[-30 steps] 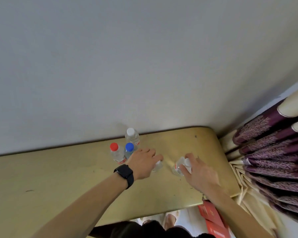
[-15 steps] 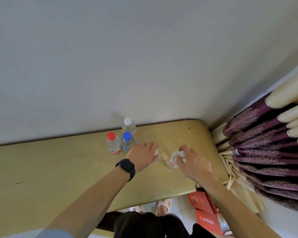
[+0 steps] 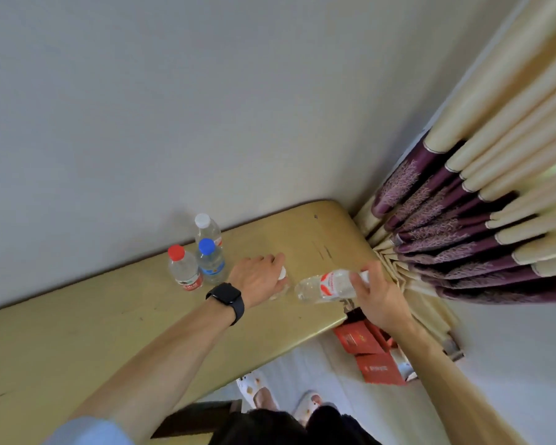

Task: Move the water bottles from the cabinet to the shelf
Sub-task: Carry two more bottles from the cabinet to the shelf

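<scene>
A yellow counter point(image 3: 77, 332) is running along the grey wall point(image 3: 206, 107). Towards its middle, three water bottles are standing upright in a tight cluster: a red-capped bottle point(image 3: 184, 269) at the left, a blue-capped bottle point(image 3: 210, 261) just beside it, and a white-capped bottle point(image 3: 207, 229) behind them against the wall.

To their right, the left hand point(image 3: 257, 279), wearing a black watch point(image 3: 226, 298) on its wrist, is reaching in over the counter. Its fingers point(image 3: 275, 260) are curling down over the top of a covered bottle point(image 3: 281, 281), gripping it; only the white cap and a little clear plastic are showing.

Just beside it, a sideways bottle point(image 3: 325, 285) is lying nearly level over the counter's right end, base pointing left. The right hand point(image 3: 376, 293) is holding it near the neck, fingers clamped round it. Whether its base is touching the counter I cannot tell.

Below that hand, red boxes point(image 3: 366, 342) are lying on the floor, and a purple-and-cream curtain point(image 3: 446, 220) is hanging at the far right.
</scene>
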`<state>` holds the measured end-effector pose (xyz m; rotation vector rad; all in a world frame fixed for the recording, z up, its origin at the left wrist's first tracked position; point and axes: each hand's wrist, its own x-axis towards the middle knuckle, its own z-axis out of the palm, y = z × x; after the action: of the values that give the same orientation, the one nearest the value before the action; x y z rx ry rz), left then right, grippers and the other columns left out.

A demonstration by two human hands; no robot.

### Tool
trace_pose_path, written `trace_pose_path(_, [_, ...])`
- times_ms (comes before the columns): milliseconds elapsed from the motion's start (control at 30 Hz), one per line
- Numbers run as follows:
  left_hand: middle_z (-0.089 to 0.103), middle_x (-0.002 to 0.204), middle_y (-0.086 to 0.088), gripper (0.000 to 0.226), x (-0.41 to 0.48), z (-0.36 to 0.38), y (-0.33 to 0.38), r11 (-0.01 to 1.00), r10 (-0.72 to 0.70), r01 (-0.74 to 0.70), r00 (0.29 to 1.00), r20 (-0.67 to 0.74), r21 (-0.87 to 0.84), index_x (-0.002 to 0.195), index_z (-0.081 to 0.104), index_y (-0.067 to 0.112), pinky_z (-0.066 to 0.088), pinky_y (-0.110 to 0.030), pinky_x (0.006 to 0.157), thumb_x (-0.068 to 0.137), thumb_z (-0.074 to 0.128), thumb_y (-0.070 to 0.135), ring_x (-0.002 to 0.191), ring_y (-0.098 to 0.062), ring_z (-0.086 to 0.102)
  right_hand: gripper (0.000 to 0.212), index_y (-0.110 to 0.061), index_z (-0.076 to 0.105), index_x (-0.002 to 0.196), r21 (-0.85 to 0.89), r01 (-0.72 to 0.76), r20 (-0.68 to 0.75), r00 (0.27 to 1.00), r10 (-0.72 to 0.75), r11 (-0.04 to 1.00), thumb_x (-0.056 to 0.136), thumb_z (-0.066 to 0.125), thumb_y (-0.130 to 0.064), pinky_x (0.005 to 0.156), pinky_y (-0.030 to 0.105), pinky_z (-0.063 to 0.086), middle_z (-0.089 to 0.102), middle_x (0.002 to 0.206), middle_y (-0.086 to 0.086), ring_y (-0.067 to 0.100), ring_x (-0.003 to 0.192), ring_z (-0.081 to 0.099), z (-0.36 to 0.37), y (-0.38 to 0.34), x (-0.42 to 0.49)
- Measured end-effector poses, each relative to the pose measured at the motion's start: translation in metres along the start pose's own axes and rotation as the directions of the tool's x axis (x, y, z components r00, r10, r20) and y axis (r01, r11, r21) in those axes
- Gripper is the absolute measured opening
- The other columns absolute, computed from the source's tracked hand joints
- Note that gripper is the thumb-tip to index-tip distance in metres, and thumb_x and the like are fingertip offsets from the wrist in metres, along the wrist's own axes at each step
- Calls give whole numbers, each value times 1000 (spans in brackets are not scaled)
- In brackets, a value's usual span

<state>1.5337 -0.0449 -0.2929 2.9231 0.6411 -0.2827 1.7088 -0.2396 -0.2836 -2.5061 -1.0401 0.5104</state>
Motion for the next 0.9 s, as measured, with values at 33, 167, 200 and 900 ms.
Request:
trace_pose_path(33, [63, 97, -3, 39, 1, -8, 6, 1000, 26, -26, 1000, 16, 8, 116, 43, 12, 32, -33, 56, 102, 36, 48, 80, -28, 61, 23, -19, 40, 106, 39, -29, -41, 999, 30, 999, 99, 50, -38, 47, 31, 43, 61, 70, 5, 34, 65, 68, -9, 9, -12])
trace_pose_path(167, [59, 80, -1, 35, 8, -45, 59, 971, 232, -235, 971, 64, 47, 107, 41, 14, 38, -33, 52, 98, 40, 48, 63, -26, 50, 19, -30, 35, 100, 125, -140, -151, 976, 158, 982, 98, 49, -43, 57, 42, 50, 62, 66, 1, 31, 62, 64, -46, 37, -75])
trace_pose_path(200, [59, 78, -1, 35, 9, -53, 78, 953, 296, -300, 953, 60, 52, 104, 40, 15, 42, -35, 55, 97, 40, 49, 63, -27, 53, 20, -32, 34, 98, 144, -165, -186, 964, 191, 976, 96, 49, -44, 58, 42, 50, 61, 64, 0, 31, 62, 62, -54, 45, -95])
trace_pose_path(900, [56, 84, -1, 32, -325, -114, 695, 102, 993, -994, 104, -49, -38, 101, 40, 26, 47, -37, 70, 91, 46, 56, 79, -29, 55, 28, -25, 52, 91, 623, -668, -678, -204, 706, 406, 85, 64, -51, 70, 35, 48, 67, 75, 2, 31, 78, 63, -155, 162, -801])
